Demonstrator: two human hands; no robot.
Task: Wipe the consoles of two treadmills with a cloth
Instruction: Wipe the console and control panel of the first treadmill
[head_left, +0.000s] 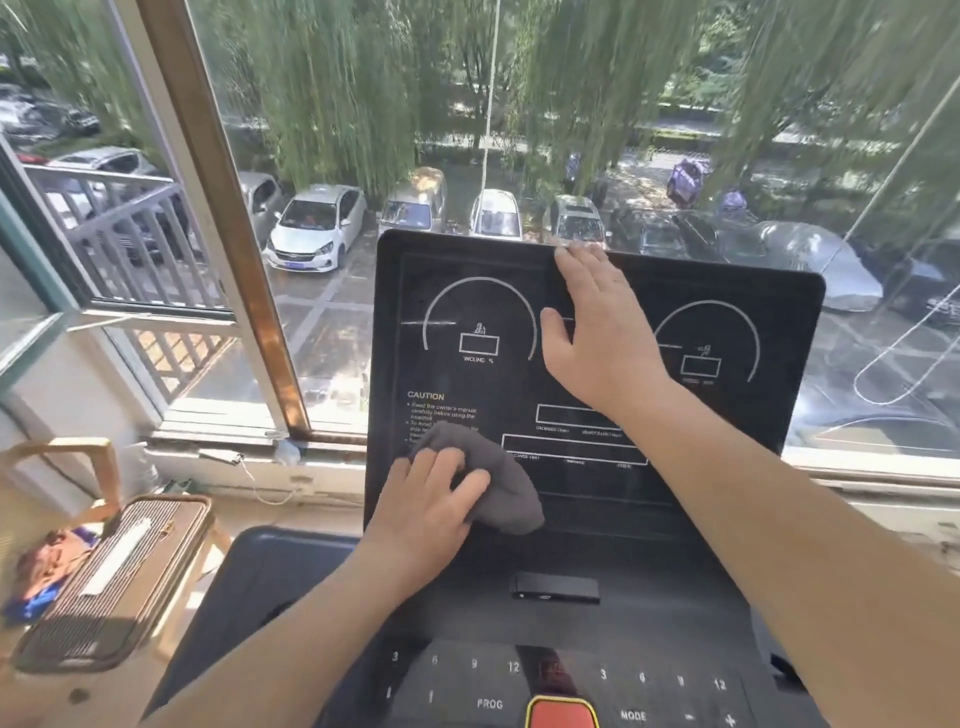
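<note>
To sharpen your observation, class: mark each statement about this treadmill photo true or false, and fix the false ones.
1. The left hand holds a grey cloth against the console. True.
2. The right hand holds a cloth too. False: it rests bare on the console's top edge.
3. The cloth covers part of the CAUTION text. True.
4. The cloth sits on the number keys. False: it lies higher, by the CAUTION text.

We find the console (717, 457) face free across its right side and upper left; our right hand (597, 338) lies over the top centre; our left hand (431, 504) and the cloth (509, 488) cover the lower left; a small black block (556, 588) sits below them; window glass (623, 130) stands behind.
</note>
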